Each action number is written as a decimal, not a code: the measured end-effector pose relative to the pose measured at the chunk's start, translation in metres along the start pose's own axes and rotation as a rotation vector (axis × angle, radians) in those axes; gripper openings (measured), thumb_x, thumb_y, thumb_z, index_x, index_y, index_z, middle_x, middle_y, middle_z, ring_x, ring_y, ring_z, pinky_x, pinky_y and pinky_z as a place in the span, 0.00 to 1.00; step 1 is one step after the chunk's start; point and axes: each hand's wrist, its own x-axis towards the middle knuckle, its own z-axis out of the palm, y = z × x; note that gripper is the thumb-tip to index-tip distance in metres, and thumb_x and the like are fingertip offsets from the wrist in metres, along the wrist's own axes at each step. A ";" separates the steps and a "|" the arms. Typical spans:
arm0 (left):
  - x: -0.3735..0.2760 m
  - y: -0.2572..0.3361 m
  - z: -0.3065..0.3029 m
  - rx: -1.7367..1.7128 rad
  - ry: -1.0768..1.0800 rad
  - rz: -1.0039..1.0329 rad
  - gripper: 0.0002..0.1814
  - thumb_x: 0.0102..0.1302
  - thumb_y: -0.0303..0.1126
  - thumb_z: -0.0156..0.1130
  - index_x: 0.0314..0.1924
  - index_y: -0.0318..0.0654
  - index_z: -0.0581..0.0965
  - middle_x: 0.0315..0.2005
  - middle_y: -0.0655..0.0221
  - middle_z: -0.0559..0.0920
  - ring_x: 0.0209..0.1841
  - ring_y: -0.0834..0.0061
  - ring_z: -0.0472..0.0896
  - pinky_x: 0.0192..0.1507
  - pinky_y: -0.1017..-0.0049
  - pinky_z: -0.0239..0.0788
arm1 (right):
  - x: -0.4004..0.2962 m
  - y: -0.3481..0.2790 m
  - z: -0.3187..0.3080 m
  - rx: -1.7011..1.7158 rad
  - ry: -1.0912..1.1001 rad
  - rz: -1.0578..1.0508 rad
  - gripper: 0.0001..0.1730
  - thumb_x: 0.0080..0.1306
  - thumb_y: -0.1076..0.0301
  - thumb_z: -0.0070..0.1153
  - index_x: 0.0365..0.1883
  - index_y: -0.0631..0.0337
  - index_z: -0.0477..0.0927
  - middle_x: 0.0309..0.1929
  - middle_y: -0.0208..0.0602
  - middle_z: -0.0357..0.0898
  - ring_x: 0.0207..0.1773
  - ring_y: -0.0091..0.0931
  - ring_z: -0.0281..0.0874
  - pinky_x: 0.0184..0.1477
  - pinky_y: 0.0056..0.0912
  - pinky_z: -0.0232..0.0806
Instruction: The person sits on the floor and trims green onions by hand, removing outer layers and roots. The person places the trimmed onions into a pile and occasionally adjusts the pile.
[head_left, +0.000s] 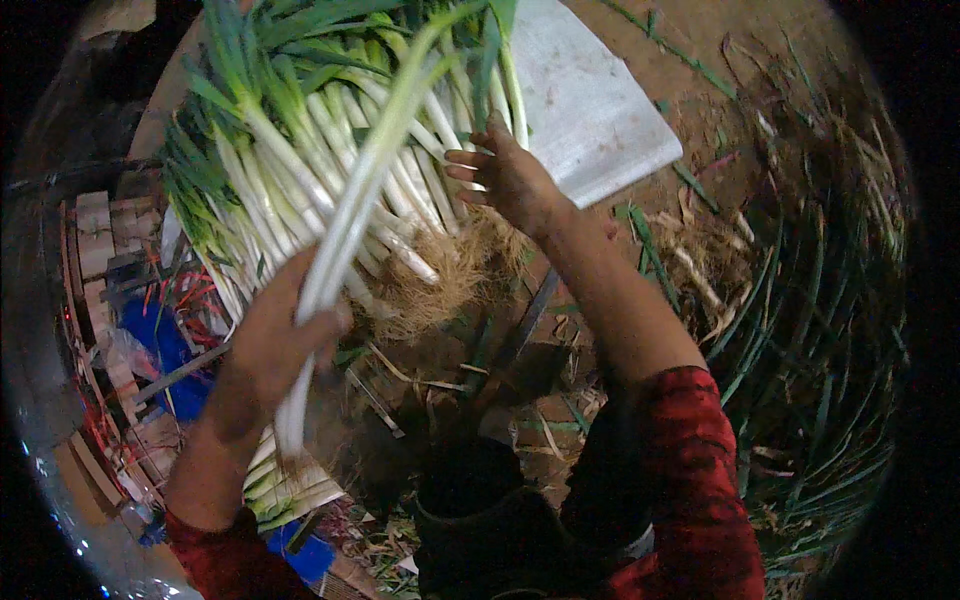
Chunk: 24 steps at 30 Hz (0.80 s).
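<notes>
My left hand (274, 345) is closed around the white shafts of a few long green onions (341, 232), likely Welsh onions. They slant across the view, roots toward me and green tops away. Behind them lies a big heap of the same onions (322, 150), with white shafts and a tangle of pale brown roots (442, 277) on the near side. My right hand (510, 176) is over the heap's right edge, fingers spread and nothing gripped. Whether its fingertips touch the stalks there, I cannot tell.
A whitish sheet (592, 105) extends right of the heap. Cut green leaves (802, 315) and root scraps (697, 270) litter the earth at right. Blue plastic (161, 345), red strings and a slatted wooden structure (94, 225) are at left. More onions (289, 499) lie below my left forearm.
</notes>
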 end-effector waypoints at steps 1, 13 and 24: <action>-0.024 0.002 -0.001 -0.019 -0.003 -0.052 0.32 0.57 0.29 0.55 0.62 0.34 0.58 0.28 0.72 0.70 0.25 0.84 0.67 0.26 0.82 0.62 | 0.010 -0.002 0.017 0.060 0.048 0.017 0.46 0.61 0.33 0.37 0.64 0.63 0.52 0.58 0.43 0.63 0.50 0.31 0.68 0.49 0.37 0.65; -0.078 -0.053 0.007 -0.338 0.407 0.387 0.33 0.59 0.28 0.58 0.62 0.31 0.55 0.49 0.54 0.70 0.52 0.70 0.70 0.53 0.73 0.61 | 0.024 -0.143 0.224 -0.374 -0.270 -0.303 0.28 0.66 0.44 0.40 0.44 0.62 0.73 0.35 0.36 0.75 0.37 0.28 0.72 0.45 0.31 0.65; 0.197 -0.126 0.049 -0.183 0.793 0.176 0.36 0.54 0.24 0.54 0.64 0.44 0.55 0.52 0.50 0.70 0.51 0.53 0.72 0.50 0.63 0.66 | -0.057 -0.142 0.107 -1.493 -0.165 -0.139 0.23 0.65 0.58 0.47 0.54 0.62 0.69 0.42 0.36 0.77 0.40 0.25 0.75 0.41 0.28 0.67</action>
